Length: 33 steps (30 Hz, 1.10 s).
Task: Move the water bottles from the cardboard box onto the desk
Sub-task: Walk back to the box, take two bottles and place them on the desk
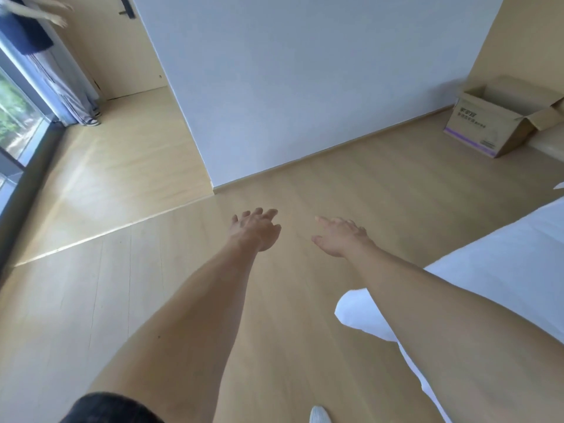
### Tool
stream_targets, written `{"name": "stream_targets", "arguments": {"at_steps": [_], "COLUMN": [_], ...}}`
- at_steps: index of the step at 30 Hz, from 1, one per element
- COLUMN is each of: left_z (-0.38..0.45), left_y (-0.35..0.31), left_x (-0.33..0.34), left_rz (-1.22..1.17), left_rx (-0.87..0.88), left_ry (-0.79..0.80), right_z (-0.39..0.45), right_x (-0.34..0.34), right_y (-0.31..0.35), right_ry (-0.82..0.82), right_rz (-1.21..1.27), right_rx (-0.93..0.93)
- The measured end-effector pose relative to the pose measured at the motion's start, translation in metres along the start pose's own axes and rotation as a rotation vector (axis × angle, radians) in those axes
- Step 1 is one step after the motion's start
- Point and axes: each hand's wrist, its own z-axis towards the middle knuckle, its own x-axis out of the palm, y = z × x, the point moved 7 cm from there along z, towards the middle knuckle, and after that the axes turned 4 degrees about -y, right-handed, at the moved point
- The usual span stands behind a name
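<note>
- Fingers of your left hand (254, 228) and right hand (340, 236) are spread loose over the wooden floor (152, 285), gripping nothing
- White bed (503, 270) lies just to your right
- You look to be at the approach step: walk to the cardboard box (500, 117), well ahead on the right by the wall (305, 87)
- Its flaps stand open; no water bottles or desk show
- Dark print and a purple stripe mark its side, too small to read

A: Where are the hands?
B: The left hand (258, 228) and right hand (340, 236) reach forward over the wooden floor (146, 300), fingers loose, holding nothing.
A: The cardboard box (500, 117)?
B: Open, against the wall (305, 87), far right.
</note>
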Motion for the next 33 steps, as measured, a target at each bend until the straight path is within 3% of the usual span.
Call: {"name": "stream_targets", "arguments": {"at_steps": [15, 23, 33], "left_z": [0.282, 0.434, 0.547], "left_y": [-0.071, -0.115, -0.212], "left_x": [-0.058, -0.097, -0.123], "left_rz": [0.012, 0.01, 0.036], "left_rx": [0.27, 0.451, 0.625], "left_ry": [-0.028, 0.033, 0.06], "right_z": [0.213, 0.329, 0.409], "right_x": [-0.085, -0.138, -0.184], "right_y": [-0.071, -0.093, -0.169], "right_ry": [-0.054, -0.062, -0.092], "right_rz": [-0.003, 0.023, 0.072], "right_rx": [0.267, 0.459, 0.642]}}
